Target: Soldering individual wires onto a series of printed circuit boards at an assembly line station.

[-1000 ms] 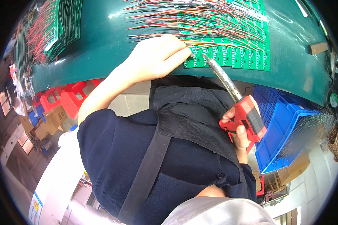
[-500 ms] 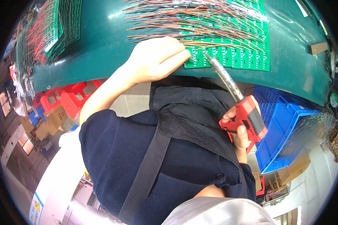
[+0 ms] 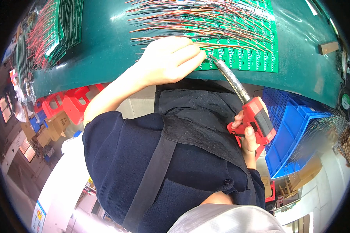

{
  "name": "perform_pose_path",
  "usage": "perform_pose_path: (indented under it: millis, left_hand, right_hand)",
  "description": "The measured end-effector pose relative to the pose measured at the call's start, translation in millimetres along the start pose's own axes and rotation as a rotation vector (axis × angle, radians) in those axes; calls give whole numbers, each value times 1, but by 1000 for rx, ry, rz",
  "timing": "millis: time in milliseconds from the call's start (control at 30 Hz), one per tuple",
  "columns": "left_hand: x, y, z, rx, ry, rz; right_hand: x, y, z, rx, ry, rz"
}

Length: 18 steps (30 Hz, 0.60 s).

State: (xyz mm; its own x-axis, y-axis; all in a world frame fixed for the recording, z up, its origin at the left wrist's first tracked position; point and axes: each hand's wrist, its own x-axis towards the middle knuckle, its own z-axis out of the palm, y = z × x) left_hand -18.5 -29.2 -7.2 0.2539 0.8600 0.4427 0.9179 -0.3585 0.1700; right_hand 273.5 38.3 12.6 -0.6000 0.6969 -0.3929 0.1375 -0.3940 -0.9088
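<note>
My left hand (image 3: 171,61) is closed in a pinch at the near edge of a panel of green circuit boards (image 3: 258,58). A thin wire appears to be held in it; its ends poke out by the fingertips and behind the hand, and the rest is hidden. Wrapped round the trigger handle of a red and black soldering gun (image 3: 259,120), my right hand (image 3: 249,140) holds it from below. The gun's long metal barrel slants up and left, its tip (image 3: 212,57) close beside my left fingertips at the boards. Many red and black wires (image 3: 198,25) lie across the panel, sticking out leftward.
On the green tabletop (image 3: 101,46), more boards with red and black wires (image 3: 52,35) are stacked at the far left. A small brown block (image 3: 328,48) sits at the right. Blue crates (image 3: 291,132) stand below the table's right side, red stools (image 3: 74,103) below its left.
My left hand has shifted slightly right, closer to the soldering tip, and wire ends now show behind it. The soldering gun has moved slightly left, its tip a little lower.
</note>
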Motion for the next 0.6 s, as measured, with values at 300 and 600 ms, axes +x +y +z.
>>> perform_pose_path:
  millis: [300, 600]
  left_hand:
    - [1, 2, -2, 42, -36, 23]
    - [3, 1, -1, 45, -32, 3]
  right_hand:
    - [1, -2, 4, 37, 66, -78]
    - [-1, 6, -17, 139, -59, -26]
